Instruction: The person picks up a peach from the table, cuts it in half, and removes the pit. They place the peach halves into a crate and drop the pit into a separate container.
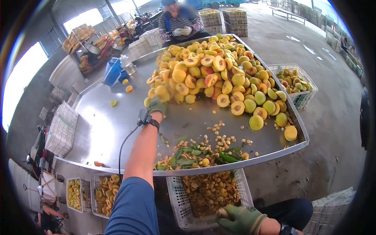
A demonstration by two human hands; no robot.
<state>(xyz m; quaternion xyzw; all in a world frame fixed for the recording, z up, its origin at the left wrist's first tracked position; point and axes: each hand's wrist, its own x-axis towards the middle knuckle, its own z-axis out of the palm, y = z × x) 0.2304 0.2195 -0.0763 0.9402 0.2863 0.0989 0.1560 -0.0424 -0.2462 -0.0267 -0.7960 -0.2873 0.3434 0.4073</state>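
Note:
My left hand (156,105), in a green glove, reaches to the left edge of a large heap of halved yellow fruit (196,74) on the metal table (133,113). Its fingers are blurred against the fruit. Low on the right, my right hand (241,218), in a grey-green glove, has its fingers curled at the rim of a white crate (180,211) of pits and scraps. A small pale piece shows at its fingertips. Green leaves (188,156) and loose pits (225,139) lie along the table's near edge.
Across the table sits a person (180,23) wearing pale gloves. A blue container (113,70) and a clear bottle (127,64) stand at the table's back left. Fruit crates stand beside the table, on the right (309,96) and at the lower left (94,196).

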